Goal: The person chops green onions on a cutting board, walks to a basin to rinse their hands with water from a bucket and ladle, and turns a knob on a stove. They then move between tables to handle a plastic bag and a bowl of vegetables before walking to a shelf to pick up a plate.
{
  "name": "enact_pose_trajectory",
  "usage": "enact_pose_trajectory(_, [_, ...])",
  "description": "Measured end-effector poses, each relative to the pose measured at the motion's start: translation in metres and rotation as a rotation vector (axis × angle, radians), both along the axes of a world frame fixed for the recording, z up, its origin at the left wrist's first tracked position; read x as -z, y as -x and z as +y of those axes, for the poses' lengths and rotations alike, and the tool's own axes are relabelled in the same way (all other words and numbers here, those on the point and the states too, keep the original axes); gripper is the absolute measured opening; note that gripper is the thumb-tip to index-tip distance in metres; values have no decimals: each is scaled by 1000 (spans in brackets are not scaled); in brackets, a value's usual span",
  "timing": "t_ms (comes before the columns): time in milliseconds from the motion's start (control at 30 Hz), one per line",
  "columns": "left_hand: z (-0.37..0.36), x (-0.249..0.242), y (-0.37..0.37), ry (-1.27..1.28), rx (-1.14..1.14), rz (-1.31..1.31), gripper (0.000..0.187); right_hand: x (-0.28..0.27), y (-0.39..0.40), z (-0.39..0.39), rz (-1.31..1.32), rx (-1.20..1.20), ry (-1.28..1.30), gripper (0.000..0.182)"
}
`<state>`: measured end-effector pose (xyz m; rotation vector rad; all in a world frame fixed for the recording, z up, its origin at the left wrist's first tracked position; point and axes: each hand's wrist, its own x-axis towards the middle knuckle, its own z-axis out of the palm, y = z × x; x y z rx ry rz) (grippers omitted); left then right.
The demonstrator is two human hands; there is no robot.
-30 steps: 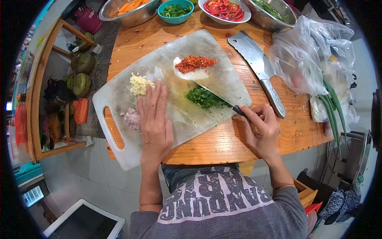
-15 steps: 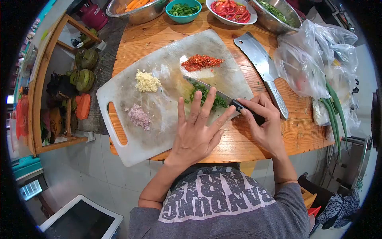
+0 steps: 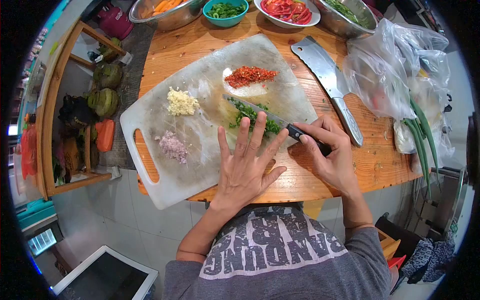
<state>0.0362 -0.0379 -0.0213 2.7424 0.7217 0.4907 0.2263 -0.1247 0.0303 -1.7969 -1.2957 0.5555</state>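
Observation:
My right hand (image 3: pixel 332 152) is closed around the black handle of a kitchen knife (image 3: pixel 265 114), whose blade points up and left across the chopped green herbs (image 3: pixel 245 114). Fingers spread, my left hand (image 3: pixel 245 167) hovers over the near edge of the white cutting board (image 3: pixel 200 185), its fingertips at the lower side of the herbs. Three other heaps sit on the board: chopped red chili (image 3: pixel 250 76) at the top, minced garlic (image 3: pixel 181 102) at upper left and minced shallot (image 3: pixel 173 147) below it.
A cleaver (image 3: pixel 327 75) lies on the wooden table (image 3: pixel 375 167) right of the board. Plastic bags (image 3: pixel 380 75) and green onion stalks (image 3: pixel 419 140) are at the right edge. Along the back stand a teal bowl (image 3: pixel 226 21), a white bowl (image 3: pixel 287 22) and metal bowls (image 3: pixel 172 21) of vegetables.
My left thumb has spread outward and the left hand has shifted slightly left, showing more of the herbs. The knife stays over the herbs in my right hand. The view has shifted a little.

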Motion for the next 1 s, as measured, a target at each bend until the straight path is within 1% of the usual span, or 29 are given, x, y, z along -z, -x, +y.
enact_pose_trajectory(67, [0, 0, 0, 17, -11, -2, 74, 0, -1, 0, -4, -6, -15, 28])
enact_pose_trajectory(167, [2, 0, -1, -71, 13, 88, 72, 2, -2, -1, -4, -12, -13, 28])
enact_pose_trajectory(367, [1, -3, -3, -96, -21, 119, 74, -4, 0, -4, 20, 5, 11, 28])
enact_pose_trajectory(467, [1, -4, -2, -69, -61, 143, 80, -1, -1, -6, 11, -8, -16, 27])
enact_pose_trajectory(667, [4, -8, 1, -47, -124, 184, 91, -4, -3, -13, -23, -26, 14, 25])
enact_pose_trajectory(767, [6, -9, 1, -23, -136, 177, 92, -8, -2, -18, 32, -6, 17, 25])
enact_pose_trajectory(867, [9, -14, 1, 36, -167, 196, 93, -19, -8, -26, -44, -14, 72, 24])
enact_pose_trajectory(967, [11, -12, 2, 48, -163, 138, 93, -25, -12, -34, -45, 31, 83, 24])
enact_pose_trajectory(1000, [11, -13, 2, 60, -160, 114, 90, -25, -14, -38, -54, 42, 76, 24])
